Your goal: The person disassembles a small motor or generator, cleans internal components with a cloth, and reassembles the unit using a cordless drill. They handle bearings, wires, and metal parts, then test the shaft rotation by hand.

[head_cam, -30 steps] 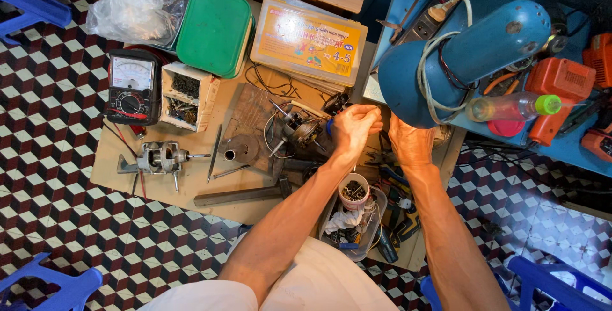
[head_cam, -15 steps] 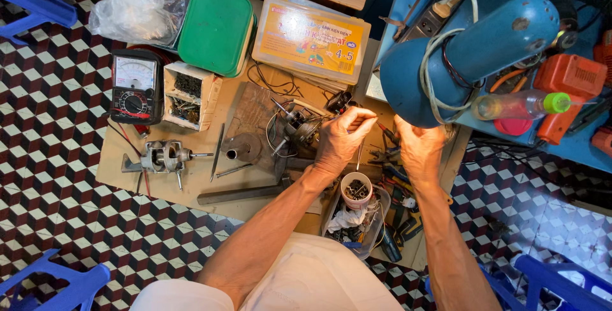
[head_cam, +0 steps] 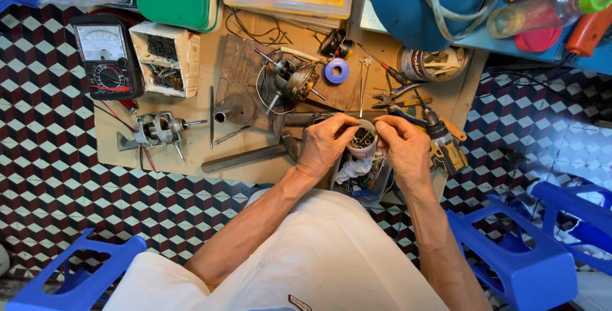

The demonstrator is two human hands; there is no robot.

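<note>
Hands at the near middle of the wooden tabletop (head_cam: 191,158), both around a small white cup (head_cam: 363,140) full of dark screws and bits. Left hand (head_cam: 326,145) curled against the cup's left side, fingertips dipped at the rim, grip closed on the cup. Right hand (head_cam: 405,148) on the cup's right side, thumb and forefinger pinched together just above the rim; whether something tiny sits between them, cannot tell. Cup held over a clear plastic tub (head_cam: 364,180) with a white rag and odd parts inside, at the tabletop's near edge. Just right of the right hand, a yellow cordless drill (head_cam: 443,145) lying flat, bit pointing far. Beyond the hands, a small motor (head_cam: 290,81) with copper windings and loose wires on a dark board, a blue tape roll (head_cam: 336,70) beside it, a screwdriver and pliers to its right. Further left, a metal funnel-shaped piece (head_cam: 234,108), a silver motor housing (head_cam: 156,129), a white box (head_cam: 164,59) of small hardware and a black analog multimeter (head_cam: 105,56) at the tabletop's left edge. Checkered tile floor (head_cam: 64,190) all around, blue plastic stools (head_cam: 510,253) near right and near left.
</note>
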